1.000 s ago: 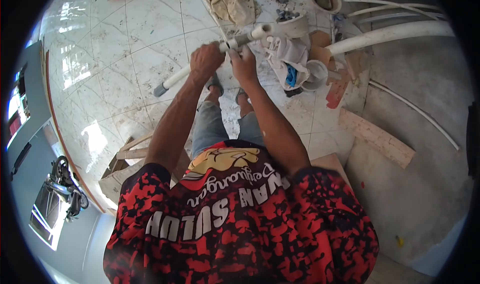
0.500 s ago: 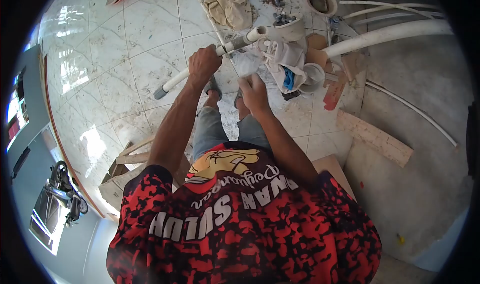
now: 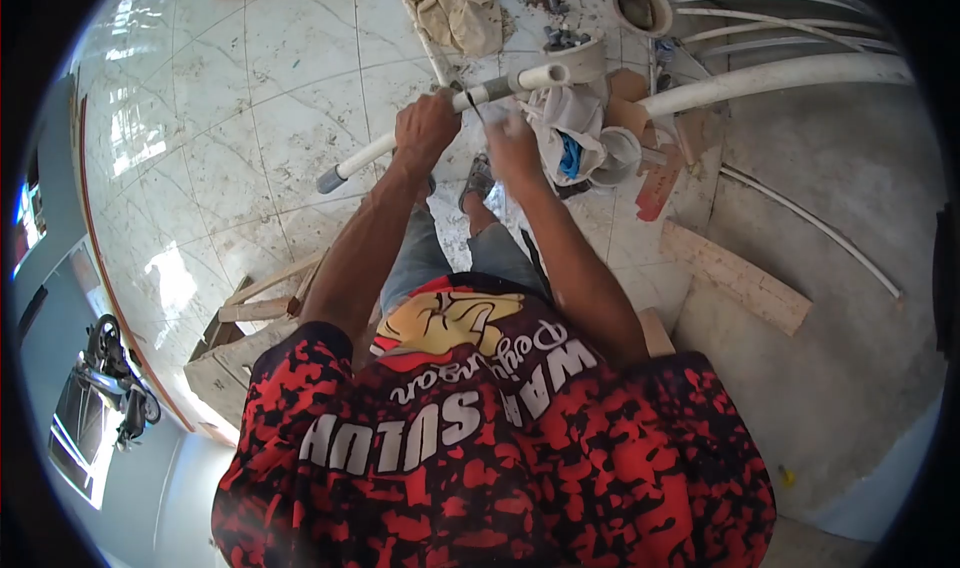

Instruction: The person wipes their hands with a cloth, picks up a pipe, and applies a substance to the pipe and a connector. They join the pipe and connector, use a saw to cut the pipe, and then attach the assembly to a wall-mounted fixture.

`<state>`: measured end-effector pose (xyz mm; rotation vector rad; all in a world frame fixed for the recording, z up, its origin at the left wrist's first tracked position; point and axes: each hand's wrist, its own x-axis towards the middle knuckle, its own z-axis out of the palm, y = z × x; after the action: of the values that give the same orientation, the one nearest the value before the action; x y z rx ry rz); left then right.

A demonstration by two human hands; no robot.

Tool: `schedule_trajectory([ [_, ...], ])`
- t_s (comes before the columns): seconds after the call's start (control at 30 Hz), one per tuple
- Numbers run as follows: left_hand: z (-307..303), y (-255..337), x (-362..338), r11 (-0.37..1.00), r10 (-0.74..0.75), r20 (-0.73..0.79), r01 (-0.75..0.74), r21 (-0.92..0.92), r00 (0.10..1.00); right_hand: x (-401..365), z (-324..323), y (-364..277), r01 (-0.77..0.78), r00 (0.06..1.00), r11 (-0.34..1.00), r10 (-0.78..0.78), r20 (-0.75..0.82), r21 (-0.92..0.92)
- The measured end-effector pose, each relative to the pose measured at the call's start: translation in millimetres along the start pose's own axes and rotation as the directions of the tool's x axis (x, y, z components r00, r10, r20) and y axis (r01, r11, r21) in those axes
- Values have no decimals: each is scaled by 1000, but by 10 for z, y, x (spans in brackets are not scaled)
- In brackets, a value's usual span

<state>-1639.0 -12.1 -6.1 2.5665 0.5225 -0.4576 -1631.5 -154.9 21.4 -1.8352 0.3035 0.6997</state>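
My left hand [image 3: 428, 130] is closed around a white plastic pipe [image 3: 375, 153] held aslant above the floor. A grey fitting [image 3: 330, 180] caps its lower left end. Toward the upper right a grey coupling [image 3: 492, 90] joins it to a short white piece with an open end [image 3: 545, 77]. My right hand [image 3: 514, 150] is just below the coupling, its fingers raised and smeared by motion. Something pale shows at its fingertips, too blurred to make out. A thin dark strip [image 3: 472, 104] crosses the pipe between my hands.
Beyond the pipe lie a beige cloth [image 3: 455, 8] and a tub of grey fittings [image 3: 575, 56]. A whitish sack [image 3: 567, 118] and a white bucket [image 3: 617, 153] stand right of my hands. Long pipes [image 3: 780, 80] and a wooden board [image 3: 735, 276] lie further right.
The pipe and my left hand have shifted slightly right. My right hand has risen toward the coupling; the translucent whitish thing at its fingers is now blurred.
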Motion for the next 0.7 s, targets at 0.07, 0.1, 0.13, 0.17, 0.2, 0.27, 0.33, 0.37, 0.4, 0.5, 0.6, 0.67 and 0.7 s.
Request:
schedule_trajectory([
  [0.07, 30, -4, 24, 1000, -12, 21, 12, -2, 1000, 278, 196, -134, -55, 998, 998, 56, 31, -31],
  [0.1, 20, -9, 43, 1000, -2, 17, 2, -1, 1000, 353, 275, 76, 94, 993, 987, -102, -57, -127],
  [0.13, 32, -12, 15, 1000, 2, 9, -2, -4, 1000, 185, 185, 45, 92, 993, 987, -101, -61, -134],
  [0.17, 27, -33, 36, 1000, 0, -4, 0, -7, 1000, -64, 49, 30, 157, 985, 975, -166, -50, -155],
  [0.2, 7, -42, 106, 1000, -1, -18, 1, -18, 1000, -210, -58, -18, 231, 970, 957, -240, -35, -175],
  [0.27, 24, -121, 79, 999, 35, -13, -35, -30, 999, -353, -150, 1, 94, 996, 991, -94, 4, -98],
  [0.33, 47, -110, 42, 999, 48, -13, -48, -9, 999, -143, -14, 43, -43, 999, 999, 43, 32, 3],
  [0.37, 103, -71, -14, 998, 65, -1, -65, 1, 998, 220, 161, 133, 35, 999, 997, -35, -1, -68],
  [0.4, 148, -69, -43, 998, 67, 7, -67, 2, 998, 342, 236, 91, 110, 993, 984, -115, -27, -141],
  [0.5, 114, -89, 55, 1000, -2, -7, 2, -19, 1000, 46, 137, 122, 117, 991, 984, -125, -51, -137],
  [0.6, 104, -120, 55, 998, 26, -18, -27, -59, 1000, -572, -199, -145, -140, 990, 989, 140, -2, 38],
  [0.67, 125, -107, 50, 999, 8, -32, -10, -53, 999, -229, -109, 129, 27, 1000, 997, -27, -2, -70],
  [0.7, 147, -91, 31, 998, 20, -27, -22, -57, 999, -67, -93, 261, 175, 984, 968, -178, 0, -179],
])
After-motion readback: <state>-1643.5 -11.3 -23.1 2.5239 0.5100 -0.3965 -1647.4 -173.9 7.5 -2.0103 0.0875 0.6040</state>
